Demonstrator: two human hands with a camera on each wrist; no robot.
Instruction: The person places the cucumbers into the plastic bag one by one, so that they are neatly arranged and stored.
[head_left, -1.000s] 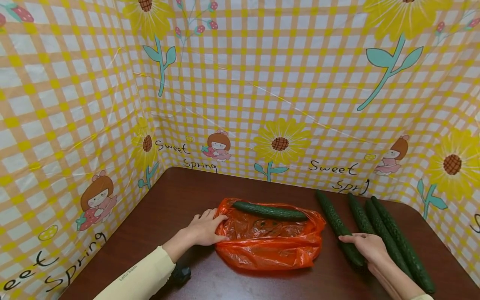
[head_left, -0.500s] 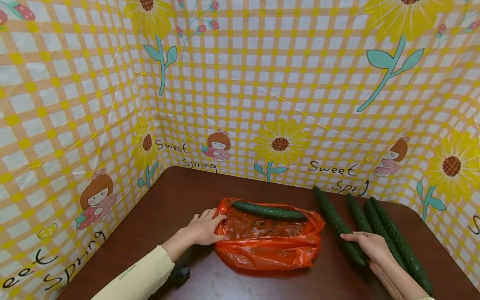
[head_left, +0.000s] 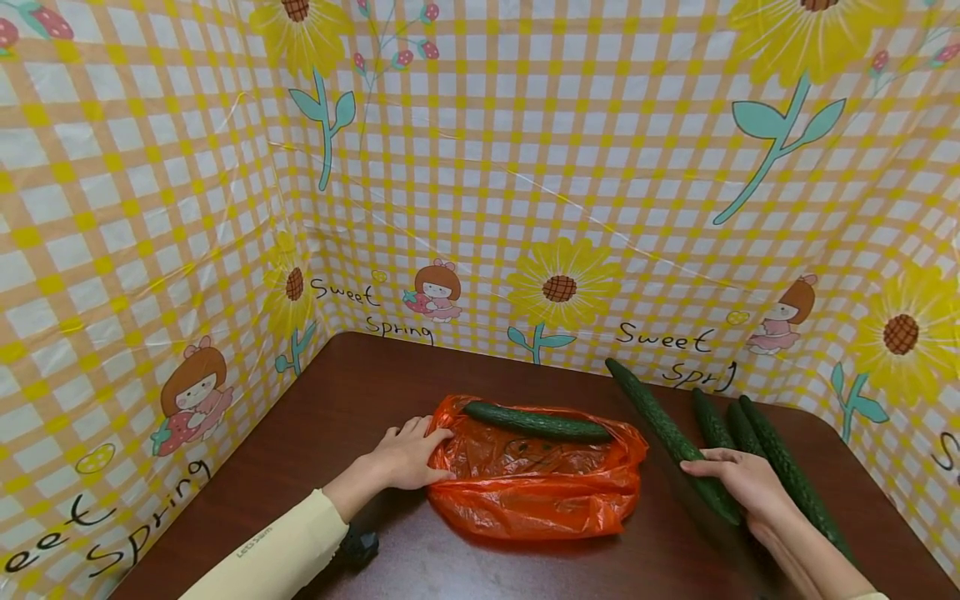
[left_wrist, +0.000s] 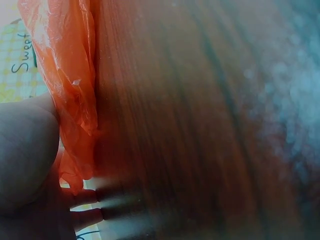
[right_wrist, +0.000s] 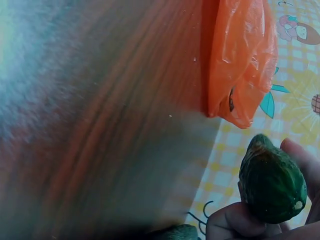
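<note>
Cucumbers and an orange plastic bag point(head_left: 536, 483) share the dark brown bench point(head_left: 360, 392) in front of us. Our left hand point(head_left: 408, 457) rests at the bag's left edge, fingers curled onto the crumpled plastic and pinching it against the bench; the left wrist view shows that same orange film bunched beside our palm. One cucumber point(head_left: 536, 421) lies across the far side of the bag, running left to right on top of the plastic.

Our right hand point(head_left: 738, 483) grips the near end of a long cucumber point(head_left: 660, 421), to the right of the bag, with fingers wrapped round it. That cucumber slants away from us toward the far left, its far tip near the checked backdrop point(head_left: 480, 167). In the right wrist view we see its cut end point(right_wrist: 272, 185) held between our fingers, with the bag's corner beyond it.

Just right of the held one, three more cucumbers point(head_left: 780, 458) lie side by side on the bench, partly hidden behind our right hand. The yellow sunflower-printed backdrop walls in the bench on the left, far and right sides.
</note>
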